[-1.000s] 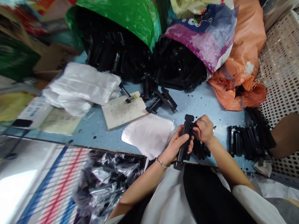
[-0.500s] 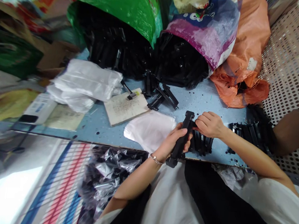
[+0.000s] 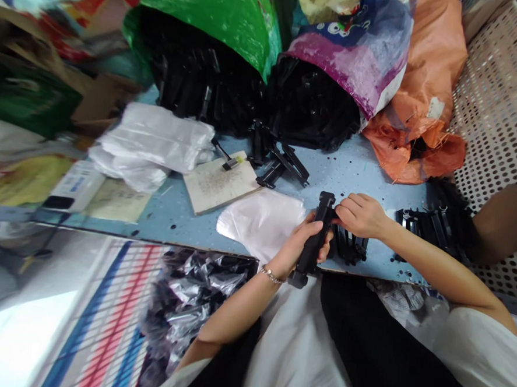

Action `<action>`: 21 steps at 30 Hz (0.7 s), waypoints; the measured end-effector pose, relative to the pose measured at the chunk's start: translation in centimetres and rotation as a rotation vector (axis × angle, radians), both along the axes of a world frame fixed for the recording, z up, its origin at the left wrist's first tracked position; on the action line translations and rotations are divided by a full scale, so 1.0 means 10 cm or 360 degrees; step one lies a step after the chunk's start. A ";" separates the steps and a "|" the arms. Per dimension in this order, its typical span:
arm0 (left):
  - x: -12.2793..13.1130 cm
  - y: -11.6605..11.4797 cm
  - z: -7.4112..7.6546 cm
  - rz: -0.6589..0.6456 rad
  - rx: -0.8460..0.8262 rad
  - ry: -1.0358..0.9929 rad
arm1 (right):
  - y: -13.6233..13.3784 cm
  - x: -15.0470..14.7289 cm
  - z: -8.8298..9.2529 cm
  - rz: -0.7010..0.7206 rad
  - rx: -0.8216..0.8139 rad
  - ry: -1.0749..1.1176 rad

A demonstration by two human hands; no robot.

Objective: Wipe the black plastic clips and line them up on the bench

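Observation:
My left hand (image 3: 294, 246), with a chain bracelet at the wrist, is wrapped round a long black bar-shaped plastic part (image 3: 311, 253). The part is tilted, with a wider block at each end. Close against its upper right side, my right hand (image 3: 361, 216) is closed, pinching a small dark piece. Whether that piece is joined to the bar I cannot tell. Under and beside my hands, several similar black parts (image 3: 352, 247) lie at the table's front edge. A white plastic bag (image 3: 261, 220) lies flat left of my left hand.
Green (image 3: 217, 10) and purple (image 3: 337, 58) sacks spill black parts onto the blue table (image 3: 351, 170). Behind them stand an orange sack (image 3: 432, 81) and a perforated crate (image 3: 501, 97). Further left are stacked clear bags (image 3: 157, 137) and a stained board (image 3: 222, 182). Wrapped parts (image 3: 190, 306) sit below.
Both hands keep nearly the same hold on the black part. My right fingers have shifted very slightly. The whole view has turned a little, moving the things at left rightward.

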State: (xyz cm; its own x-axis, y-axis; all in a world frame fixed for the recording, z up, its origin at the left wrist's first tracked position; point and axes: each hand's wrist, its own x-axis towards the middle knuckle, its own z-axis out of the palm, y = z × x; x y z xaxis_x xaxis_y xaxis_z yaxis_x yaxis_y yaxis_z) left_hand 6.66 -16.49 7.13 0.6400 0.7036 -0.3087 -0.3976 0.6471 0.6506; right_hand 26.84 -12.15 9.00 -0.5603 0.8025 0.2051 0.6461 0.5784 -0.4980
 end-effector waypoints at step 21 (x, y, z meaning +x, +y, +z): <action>-0.20 0.10 -0.65 0.0682 0.0305 0.0776 | -0.44 -0.39 -0.41 -0.0210 -0.0575 0.0134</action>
State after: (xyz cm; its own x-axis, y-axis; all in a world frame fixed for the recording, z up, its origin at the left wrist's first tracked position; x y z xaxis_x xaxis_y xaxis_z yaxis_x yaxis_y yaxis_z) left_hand 4.65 -15.44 0.59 0.1116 0.9353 -0.3358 -0.2253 0.3529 0.9081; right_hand 22.99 -16.59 4.91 -0.4408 0.8954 -0.0629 0.6515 0.2710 -0.7086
